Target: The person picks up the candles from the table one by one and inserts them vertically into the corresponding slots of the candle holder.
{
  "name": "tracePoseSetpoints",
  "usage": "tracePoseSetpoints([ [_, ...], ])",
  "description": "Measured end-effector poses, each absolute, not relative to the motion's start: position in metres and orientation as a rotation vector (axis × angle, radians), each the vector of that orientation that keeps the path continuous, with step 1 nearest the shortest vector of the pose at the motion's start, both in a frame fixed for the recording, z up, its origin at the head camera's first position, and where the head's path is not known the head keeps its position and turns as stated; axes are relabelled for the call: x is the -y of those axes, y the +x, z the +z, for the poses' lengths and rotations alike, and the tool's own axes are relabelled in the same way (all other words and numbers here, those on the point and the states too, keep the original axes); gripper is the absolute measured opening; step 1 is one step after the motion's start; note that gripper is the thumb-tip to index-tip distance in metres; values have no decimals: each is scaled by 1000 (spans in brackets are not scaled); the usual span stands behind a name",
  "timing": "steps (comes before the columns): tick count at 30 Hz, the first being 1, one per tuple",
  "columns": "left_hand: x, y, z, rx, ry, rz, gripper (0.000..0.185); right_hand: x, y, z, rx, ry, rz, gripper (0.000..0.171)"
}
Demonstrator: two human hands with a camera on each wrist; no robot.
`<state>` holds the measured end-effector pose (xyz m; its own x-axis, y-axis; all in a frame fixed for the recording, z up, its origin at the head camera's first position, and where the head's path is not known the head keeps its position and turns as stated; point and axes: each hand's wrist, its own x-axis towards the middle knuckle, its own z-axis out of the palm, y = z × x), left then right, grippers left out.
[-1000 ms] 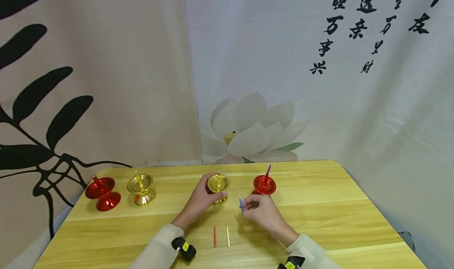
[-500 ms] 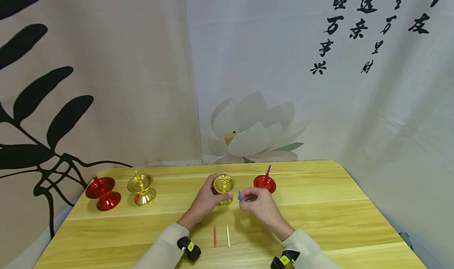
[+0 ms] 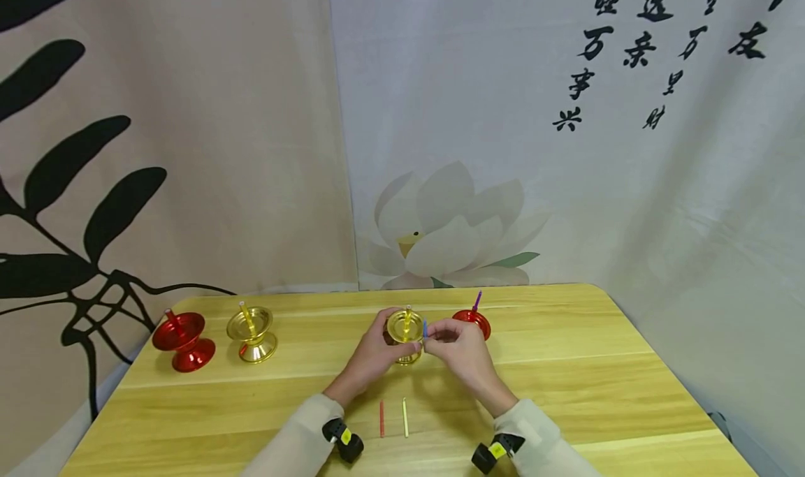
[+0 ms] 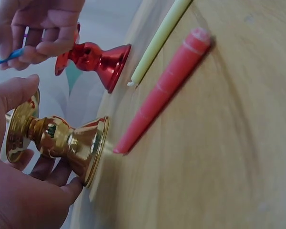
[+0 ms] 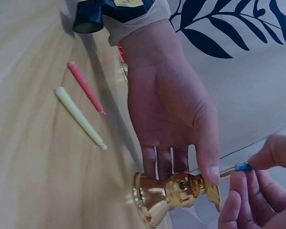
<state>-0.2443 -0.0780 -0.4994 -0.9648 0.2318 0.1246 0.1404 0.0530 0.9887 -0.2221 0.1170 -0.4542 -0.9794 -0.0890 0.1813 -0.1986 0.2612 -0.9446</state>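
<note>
My left hand (image 3: 371, 357) grips a shiny gold candle holder (image 4: 52, 138), thumb on one side and fingers on the other, while its base stands on the table. Just right of that holder, my right hand (image 3: 465, 355) pinches a short blue candle (image 5: 243, 167) between thumb and fingers. In the right wrist view the blue candle lines up with the holder's thin central stem (image 5: 227, 171); whether they touch, I cannot tell. Behind my right hand stands a red candle holder (image 3: 481, 322) bearing a purple candle (image 3: 477, 300), partly hidden by the hand.
A red candle (image 3: 381, 419) and a pale yellow candle (image 3: 405, 418) lie side by side on the wooden table (image 3: 566, 393), between my forearms. At the left stand another red candle holder (image 3: 193, 357) and another gold candle holder (image 3: 258, 351). A printed curtain (image 3: 251, 149) hangs behind.
My left hand and the gold candle holder have shifted right. My right hand has brought the blue candle up and beside that holder's dish. The candles on the table have not moved.
</note>
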Motion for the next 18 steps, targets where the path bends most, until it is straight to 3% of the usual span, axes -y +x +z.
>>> tracePoseSetpoints([
  [18,66,-245,-503,-2220,426,2074,75,-111,-242,-441,2199,360,1690,5],
])
